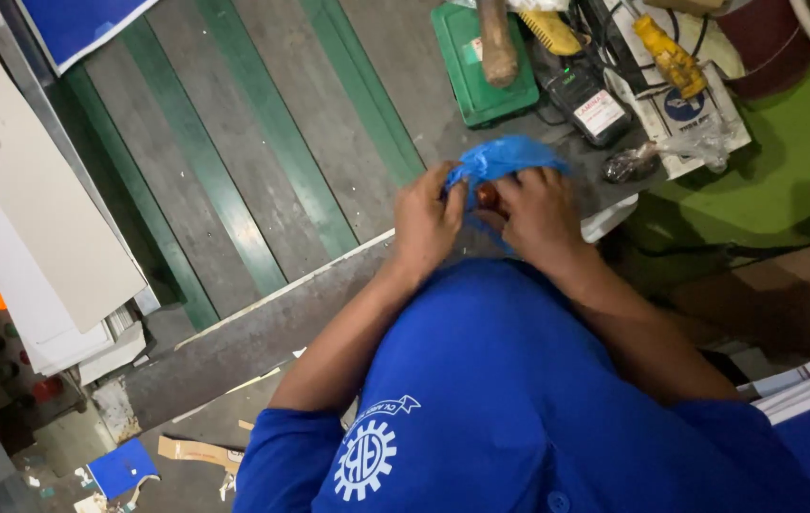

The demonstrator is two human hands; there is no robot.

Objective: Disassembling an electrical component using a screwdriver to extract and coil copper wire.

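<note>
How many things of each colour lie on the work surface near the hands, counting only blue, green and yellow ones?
Blue: 1, the crumpled blue plastic bag held by the left hand and the right hand.
Green: 1, the flat green plastic case.
Yellow: 2, the yellow tool handle and the yellow plug-shaped part.
Total: 4

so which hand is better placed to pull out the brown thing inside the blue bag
Probably the right hand: its fingertips sit beside the small brown object at the opening of the blue plastic bag. The left hand grips the bag's edge, steadying it.
</note>
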